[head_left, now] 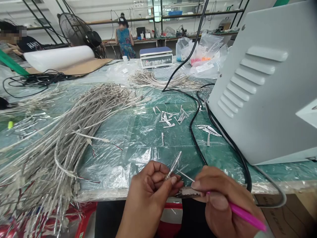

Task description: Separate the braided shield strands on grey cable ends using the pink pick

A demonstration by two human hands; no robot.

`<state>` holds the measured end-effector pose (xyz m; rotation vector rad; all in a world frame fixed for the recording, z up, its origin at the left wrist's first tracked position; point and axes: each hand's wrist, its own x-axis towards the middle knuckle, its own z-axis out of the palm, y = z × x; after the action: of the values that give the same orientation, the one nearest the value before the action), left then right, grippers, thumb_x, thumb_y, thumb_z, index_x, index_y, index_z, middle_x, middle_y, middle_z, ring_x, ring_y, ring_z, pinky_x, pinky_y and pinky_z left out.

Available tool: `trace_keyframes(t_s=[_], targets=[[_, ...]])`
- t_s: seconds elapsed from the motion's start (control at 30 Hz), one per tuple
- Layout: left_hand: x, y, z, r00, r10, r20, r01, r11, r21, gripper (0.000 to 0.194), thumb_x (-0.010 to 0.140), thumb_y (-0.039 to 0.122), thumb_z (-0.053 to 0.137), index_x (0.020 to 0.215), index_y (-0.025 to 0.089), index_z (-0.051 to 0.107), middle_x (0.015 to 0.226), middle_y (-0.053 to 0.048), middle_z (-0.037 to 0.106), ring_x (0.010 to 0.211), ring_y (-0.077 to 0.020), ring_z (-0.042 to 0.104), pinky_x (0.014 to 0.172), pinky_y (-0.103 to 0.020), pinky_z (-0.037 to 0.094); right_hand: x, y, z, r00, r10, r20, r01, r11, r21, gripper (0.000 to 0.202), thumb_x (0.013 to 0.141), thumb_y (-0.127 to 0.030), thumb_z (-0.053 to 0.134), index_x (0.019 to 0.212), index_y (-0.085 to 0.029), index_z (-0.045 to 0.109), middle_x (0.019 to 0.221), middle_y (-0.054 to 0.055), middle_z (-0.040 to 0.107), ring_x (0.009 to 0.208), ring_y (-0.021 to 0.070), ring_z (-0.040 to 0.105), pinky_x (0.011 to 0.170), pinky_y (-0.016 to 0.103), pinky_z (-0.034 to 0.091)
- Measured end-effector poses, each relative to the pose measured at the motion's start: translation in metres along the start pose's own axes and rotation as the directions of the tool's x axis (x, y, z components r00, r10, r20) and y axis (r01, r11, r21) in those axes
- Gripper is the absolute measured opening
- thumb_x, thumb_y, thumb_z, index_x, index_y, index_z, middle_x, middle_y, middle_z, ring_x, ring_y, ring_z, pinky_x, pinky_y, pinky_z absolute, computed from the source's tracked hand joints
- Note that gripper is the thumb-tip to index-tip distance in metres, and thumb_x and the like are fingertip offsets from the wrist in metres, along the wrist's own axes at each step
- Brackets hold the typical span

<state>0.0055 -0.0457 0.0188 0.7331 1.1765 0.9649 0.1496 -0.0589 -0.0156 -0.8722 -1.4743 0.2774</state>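
Note:
At the table's front edge, my left hand (pixel 153 195) pinches a cable end (pixel 174 165) between thumb and fingers. Its silvery, foil-like tip sticks up and away from me. My right hand (pixel 223 195) is closed around a pink-handled pick (pixel 247 216) with a thin metal shaft. The shaft points left, its tip close beside the cable end; whether the two touch I cannot tell. Small strips of silver foil (pixel 167 120) lie scattered beyond my hands. To the left lies a large bundle of braided cables (pixel 91 109), some with coloured wires bared at the ends.
A grey metal machine housing (pixel 260 82) with vents stands at right, black cords (pixel 195 138) running beside it. Farther back are more cables (pixel 168 81), a counting scale (pixel 156 58) and plastic bags (pixel 201 49). One person (pixel 125 36) is at the back, another (pixel 29 43) at far left.

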Motion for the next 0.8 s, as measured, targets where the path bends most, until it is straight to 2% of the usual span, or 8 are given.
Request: trace_keyframes(t_s=[0.07, 0.2, 0.43, 0.63, 0.8], targets=[[0.0, -0.001, 0.001, 1.0, 0.011, 0.002, -0.011, 1.0, 0.007, 0.02, 0.076, 0.018, 0.075, 0.079, 0.017, 0.055, 0.07, -0.004, 0.075, 0.071, -0.0195, 0.074, 0.069, -0.027, 0.059, 0.001, 0.0, -0.001, 1.0, -0.003, 0.031, 0.001, 0.998, 0.065, 0.016, 0.089, -0.014, 0.05, 0.086, -0.014, 0.065, 0.068, 0.004, 0.062, 0.059, 0.0157, 0.061, 0.05, 0.03, 0.047], [0.0, -0.001, 0.0, 1.0, 0.021, -0.002, -0.021, 1.0, 0.022, 0.02, 0.076, 0.018, 0.075, 0.08, 0.016, 0.055, 0.068, -0.003, 0.073, 0.066, -0.0164, 0.071, 0.067, -0.025, 0.058, 0.007, -0.002, -0.002, 0.996, -0.001, 0.089, -0.001, 1.0, 0.028, 0.017, 0.082, -0.007, 0.051, 0.084, -0.014, 0.066, 0.07, 0.003, 0.064, 0.059, 0.0149, 0.062, 0.054, 0.03, 0.049], [0.002, 0.001, -0.001, 1.0, 0.008, 0.028, -0.008, 1.0, 0.025, 0.021, 0.075, 0.017, 0.077, 0.078, 0.016, 0.056, 0.065, -0.002, 0.073, 0.059, -0.0124, 0.068, 0.059, -0.019, 0.054, 0.01, -0.005, -0.004, 0.991, -0.023, 0.129, 0.021, 1.0, 0.015, 0.016, 0.081, -0.006, 0.051, 0.082, -0.012, 0.067, 0.072, 0.004, 0.066, 0.062, 0.0137, 0.063, 0.06, 0.029, 0.051], [0.001, 0.002, 0.001, 1.0, -0.012, -0.013, 0.013, 0.999, 0.031, 0.022, 0.075, 0.019, 0.077, 0.08, 0.016, 0.056, 0.065, -0.001, 0.072, 0.062, -0.0141, 0.07, 0.063, -0.022, 0.056, 0.005, -0.006, -0.004, 0.997, -0.018, 0.072, 0.018, 1.0, 0.002, 0.017, 0.084, -0.008, 0.05, 0.081, -0.013, 0.066, 0.072, 0.002, 0.065, 0.063, 0.0135, 0.063, 0.062, 0.031, 0.051], [0.002, 0.001, 0.0, 1.0, -0.015, 0.002, 0.015, 1.0, 0.011, 0.024, 0.073, 0.016, 0.078, 0.079, 0.016, 0.056, 0.064, 0.0, 0.071, 0.056, -0.0106, 0.066, 0.055, -0.017, 0.052, 0.015, -0.007, -0.002, 0.989, -0.061, 0.136, 0.064, 0.998, -0.017, 0.017, 0.081, -0.006, 0.05, 0.08, -0.013, 0.065, 0.07, 0.003, 0.065, 0.061, 0.0131, 0.063, 0.062, 0.029, 0.052]])
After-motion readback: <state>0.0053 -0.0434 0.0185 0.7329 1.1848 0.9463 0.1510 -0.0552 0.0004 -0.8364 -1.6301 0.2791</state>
